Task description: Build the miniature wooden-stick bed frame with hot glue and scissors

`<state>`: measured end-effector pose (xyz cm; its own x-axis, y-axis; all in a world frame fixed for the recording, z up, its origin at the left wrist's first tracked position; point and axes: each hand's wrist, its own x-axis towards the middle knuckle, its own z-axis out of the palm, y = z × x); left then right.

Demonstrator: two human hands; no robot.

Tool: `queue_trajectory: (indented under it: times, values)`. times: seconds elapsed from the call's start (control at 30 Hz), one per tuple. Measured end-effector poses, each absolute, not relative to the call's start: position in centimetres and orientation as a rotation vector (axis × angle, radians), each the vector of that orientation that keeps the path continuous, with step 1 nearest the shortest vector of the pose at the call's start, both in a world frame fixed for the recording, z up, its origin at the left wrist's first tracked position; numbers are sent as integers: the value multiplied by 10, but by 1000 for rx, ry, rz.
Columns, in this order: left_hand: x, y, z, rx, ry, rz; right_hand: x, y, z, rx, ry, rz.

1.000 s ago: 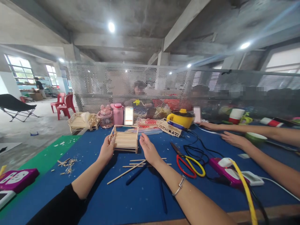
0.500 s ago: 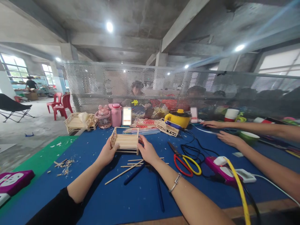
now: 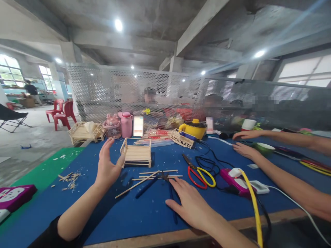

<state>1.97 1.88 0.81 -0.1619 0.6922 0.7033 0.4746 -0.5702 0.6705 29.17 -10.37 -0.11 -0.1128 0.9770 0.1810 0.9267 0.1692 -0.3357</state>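
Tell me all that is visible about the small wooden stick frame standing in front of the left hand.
The wooden stick frame is a small open box of pale thin sticks, like a tiny bed or crate, with railed ends and a slatted floor. It stands upright on the blue mat. The left hand, open, is close by its left end; contact is unclear. Loose sticks lie just before it.
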Motion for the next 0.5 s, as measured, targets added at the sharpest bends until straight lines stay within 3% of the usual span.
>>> queue_trajectory:
  times: [0.27, 0.5]
  values:
    - [37, -31, -1, 2410, 1231, 671, 294, -101, 5, -1974, -2167, -55]
    - [42, -20, -8, 2424, 1342, 471, 293, -87, 12, -2163, -2111, 29]
